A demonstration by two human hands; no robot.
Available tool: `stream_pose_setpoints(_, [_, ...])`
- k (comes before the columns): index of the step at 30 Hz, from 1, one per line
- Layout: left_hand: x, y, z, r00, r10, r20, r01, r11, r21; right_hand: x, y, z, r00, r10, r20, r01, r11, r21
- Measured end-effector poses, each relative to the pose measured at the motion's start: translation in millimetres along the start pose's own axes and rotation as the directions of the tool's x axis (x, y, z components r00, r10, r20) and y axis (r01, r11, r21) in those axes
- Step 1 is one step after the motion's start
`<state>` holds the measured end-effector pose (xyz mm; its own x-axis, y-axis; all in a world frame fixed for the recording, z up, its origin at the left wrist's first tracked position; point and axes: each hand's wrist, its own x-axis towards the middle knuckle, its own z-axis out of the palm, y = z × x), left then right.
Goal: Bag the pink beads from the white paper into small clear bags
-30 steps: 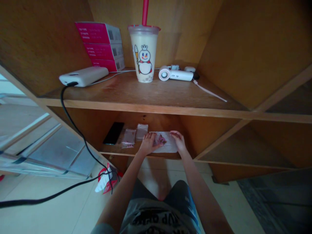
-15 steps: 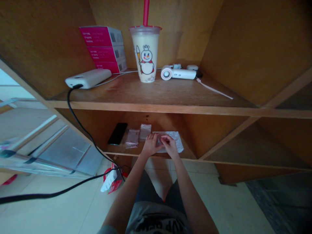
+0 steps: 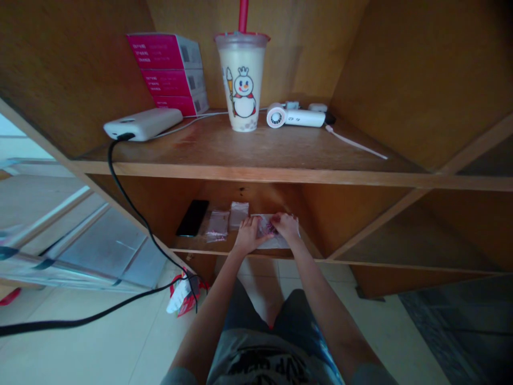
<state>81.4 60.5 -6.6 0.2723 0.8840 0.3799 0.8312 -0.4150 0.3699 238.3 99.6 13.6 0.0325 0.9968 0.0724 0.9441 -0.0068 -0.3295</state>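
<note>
On the lower shelf, my left hand (image 3: 248, 234) grips the left side of a small clear plastic bag (image 3: 263, 224), thumb toward me. Small dark reddish pieces (image 3: 270, 228) show at the bag, too small to make out singly. At its right side is my right hand (image 3: 286, 224), fingers bent and closed; what they hold is hidden. Under both hands lies a whitish sheet (image 3: 276, 243). Left of my left hand are a clear packet (image 3: 218, 224) with reddish bits along its bottom and a whitish packet (image 3: 239, 214). A black phone (image 3: 193, 218) lies further left.
The upper shelf holds a drink cup (image 3: 242, 80) with a red straw, stacked pink boxes (image 3: 168, 69), a white power bank (image 3: 144, 124) and a small white fan (image 3: 298, 117). A black cable (image 3: 132, 200) hangs across the left. A red-and-white bag (image 3: 184, 297) is on the floor.
My right hand has moved right and slightly up, away from my left. Reddish pieces now show between the hands. My left hand stays nearly in place. The view has shifted slightly.
</note>
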Motion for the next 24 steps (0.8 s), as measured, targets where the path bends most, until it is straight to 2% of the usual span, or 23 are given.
stream_pose_setpoints(9, [0, 0, -1.0, 1.000, -0.018, 0.006, 0.018, 1.000, -0.005, 1, -8, 0, 0.999, -0.024, 0.047, 0.026, 0.999, -0.027])
stream_pose_setpoints(13, [0, -1, -0.6, 1.000, -0.027, 0.002, 0.027, 1.000, -0.004, -1, -9, -2, 1.000, -0.019, 0.014, 0.019, 1.000, 0.004])
stream_pose_setpoints(15, [1, -1, -0.9, 1.000, -0.028, -0.002, 0.028, 1.000, -0.012, -7, -7, -4, 0.999, -0.019, -0.028, 0.021, 0.997, 0.076])
stream_pose_setpoints(17, [1, -2, -1.2, 1.000, -0.029, -0.006, 0.029, 0.999, -0.019, -17, -4, -4, 0.997, 0.003, -0.075, 0.013, 0.976, 0.219])
stream_pose_setpoints(19, [1, -1, -1.5, 1.000, -0.028, -0.005, 0.028, 0.999, -0.022, -30, -1, -2, 0.996, 0.054, -0.075, -0.020, 0.917, 0.399])
stream_pose_setpoints(21, [1, -1, -1.6, 1.000, -0.024, 0.002, 0.024, 0.999, -0.021, -42, 0, 3, 0.997, 0.050, -0.063, -0.007, 0.839, 0.544])
stream_pose_setpoints(24, [0, -1, -1.2, 1.000, -0.002, 0.023, 0.002, 1.000, -0.018, -55, -1, 14, 0.997, 0.032, -0.069, 0.020, 0.760, 0.650])
